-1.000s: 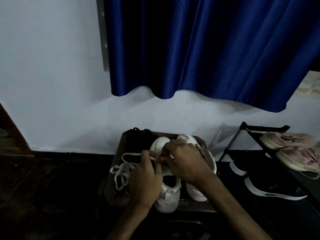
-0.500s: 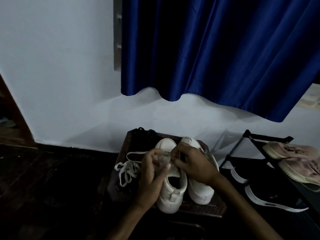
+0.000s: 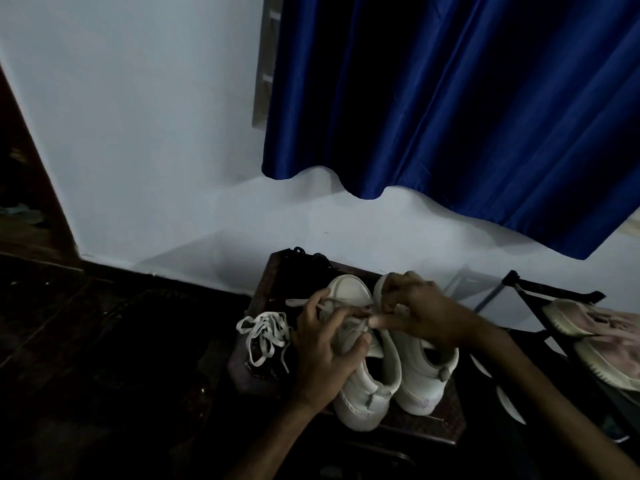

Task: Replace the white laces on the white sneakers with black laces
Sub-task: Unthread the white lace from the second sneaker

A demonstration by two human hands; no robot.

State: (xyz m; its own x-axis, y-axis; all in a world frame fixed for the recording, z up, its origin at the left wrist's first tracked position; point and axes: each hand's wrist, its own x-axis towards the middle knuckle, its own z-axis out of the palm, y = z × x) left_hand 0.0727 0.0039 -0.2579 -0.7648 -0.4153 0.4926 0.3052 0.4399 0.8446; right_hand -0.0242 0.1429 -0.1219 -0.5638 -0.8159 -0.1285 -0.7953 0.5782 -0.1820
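Two white sneakers stand side by side on a dark wooden stool (image 3: 429, 429), toes toward the wall. My left hand (image 3: 325, 351) grips the left sneaker (image 3: 363, 393) at its tongue and lace area. My right hand (image 3: 420, 311) lies over the front of the right sneaker (image 3: 419, 382) and pinches a white lace (image 3: 349, 311) that crosses the left sneaker. A loose white lace (image 3: 263, 332) lies bunched on the stool's left side. Black laces (image 3: 308, 258) sit in a dark heap at the stool's far edge, hard to make out.
A black shoe rack (image 3: 561, 292) stands at right with pinkish shoes (image 3: 602, 327) on top and dark shoes with white soles (image 3: 509, 403) below. A blue curtain (image 3: 450, 98) hangs above on the white wall. Dark floor (image 3: 104, 358) lies to the left.
My view has shifted left and down a little. My left hand has slid down to the left sneaker's tongue and side, and my right hand has drawn the white lace out to the right.
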